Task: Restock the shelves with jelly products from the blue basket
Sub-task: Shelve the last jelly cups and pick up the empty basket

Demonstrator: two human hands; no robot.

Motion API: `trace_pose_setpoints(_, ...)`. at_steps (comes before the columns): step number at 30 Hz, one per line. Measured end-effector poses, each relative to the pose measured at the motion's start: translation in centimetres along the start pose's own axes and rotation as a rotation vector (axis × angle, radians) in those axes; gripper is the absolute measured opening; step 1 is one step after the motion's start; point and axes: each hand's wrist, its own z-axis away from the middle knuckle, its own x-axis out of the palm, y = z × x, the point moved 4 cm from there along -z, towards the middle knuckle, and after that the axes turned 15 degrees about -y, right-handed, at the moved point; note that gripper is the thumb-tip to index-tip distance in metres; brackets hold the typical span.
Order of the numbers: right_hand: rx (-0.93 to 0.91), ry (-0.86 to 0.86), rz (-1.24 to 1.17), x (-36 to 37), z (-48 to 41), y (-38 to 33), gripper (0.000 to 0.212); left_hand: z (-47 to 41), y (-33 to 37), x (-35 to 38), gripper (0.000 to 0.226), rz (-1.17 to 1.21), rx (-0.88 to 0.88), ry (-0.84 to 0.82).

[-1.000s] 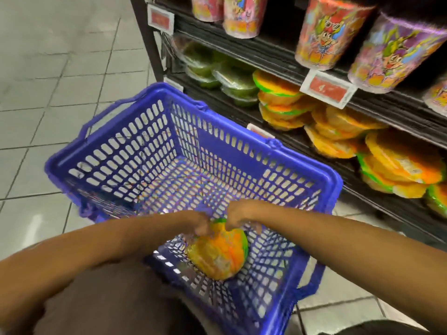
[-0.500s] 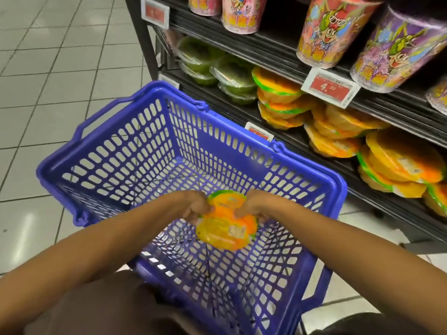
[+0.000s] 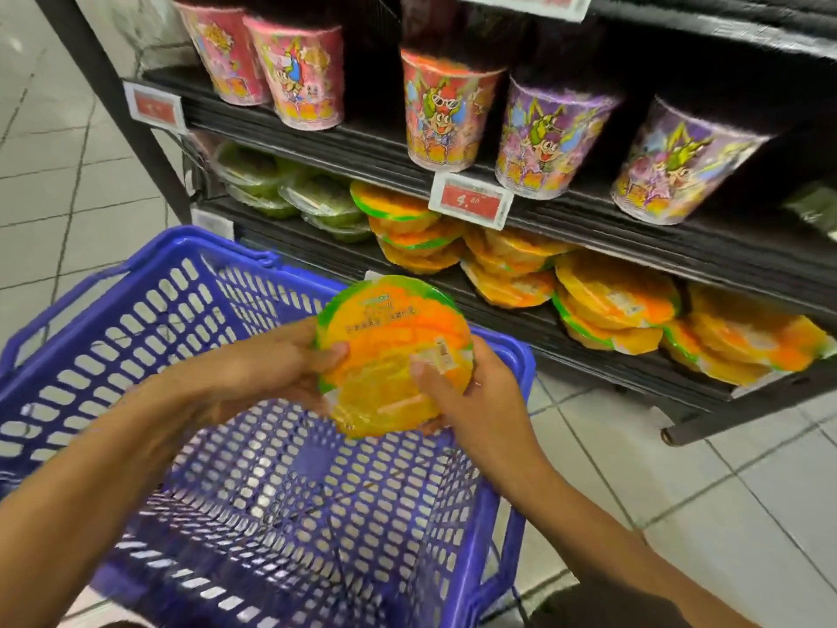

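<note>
We had raised the jelly pack from the basket to mid-frame. Left hand and right hand curled round its rim; it seemed light, slippery.

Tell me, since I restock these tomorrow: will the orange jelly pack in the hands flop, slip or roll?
Probably fairly stiff: the orange jelly pack holds its round, flat shape between the left hand and right hand. Its glossy top looks slippery. Flat, so unlikely to roll, yet the shelf stacks lean, so it may slide off.

Glossy film on jelly pack; basket seemingly matt plastic.
</note>
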Motion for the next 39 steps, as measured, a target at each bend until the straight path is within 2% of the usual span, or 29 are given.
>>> trace_pose_setpoints(3,-0.068,0.155,-0.002,-1.9,1.2,-0.8,0.021,-1.5,2.3,2.0,0.022,-0.143,-0.001,0.068)
trace_pose_setpoints(6,-0.109,0.332,-0.083,-4.4,1.9,-1.3,0.015,-3.8,4.3,4.4,0.018,-0.209,0.04,0.072)
trace_pose_setpoints(9,-0.177,0.428,-0.202,-6.4,2.9,-1.6,0.003,-5.9,5.7,6.0,0.022,-0.29,0.09,0.049)
trace_pose_setpoints(12,-0.176,0.516,-0.249,-8.2,3.7,-1.6,0.01,-7.6,6.9,7.7,0.02,-0.308,0.134,0.012)
trace_pose_setpoints(15,-0.169,0.614,-0.287,-10.1,3.9,-1.6,0.005,-9.2,7.5,9.7,0.023,-0.285,0.164,0.033)
trace_pose_setpoints(19,-0.153,0.743,-0.337,-12.6,4.3,-1.6,0.03,-11.2,7.9,12.1,0.024,-0.186,0.219,0.033)
trace_pose_setpoints(23,-0.116,0.78,-0.364,-14.8,3.9,-1.7,0.032,-13.0,8.0,13.2,0.042,-0.168,0.222,0.019)
trace_pose_setpoints(28,-0.136,0.736,-0.339,-15.9,3.3,-1.6,0.016,-15.0,8.8,14.3,0.015,-0.095,0.308,-0.012)
trace_pose_setpoints(31,-0.141,0.731,-0.259,-16.5,3.2,-1.9,0.02,-16.3,8.9,14.7,0.025,-0.034,0.296,-0.021)
trace_pose_setpoints(34,-0.177,0.739,-0.229,-17.1,3.1,-2.0,0.027,-17.0,8.8,15.0,0.024,0.02,0.333,-0.021)
trace_pose_setpoints(36,-0.206,0.757,-0.223,-17.4,3.0,-2.2,0.032,-17.2,9.0,15.0,0.032,0.0,0.352,-0.004)
trace_pose_setpoints(39,-0.22,0.765,-0.244,-17.6,2.6,-2.2,0.032,-17.1,9.0,15.5,0.032,-0.12,0.384,-0.058)
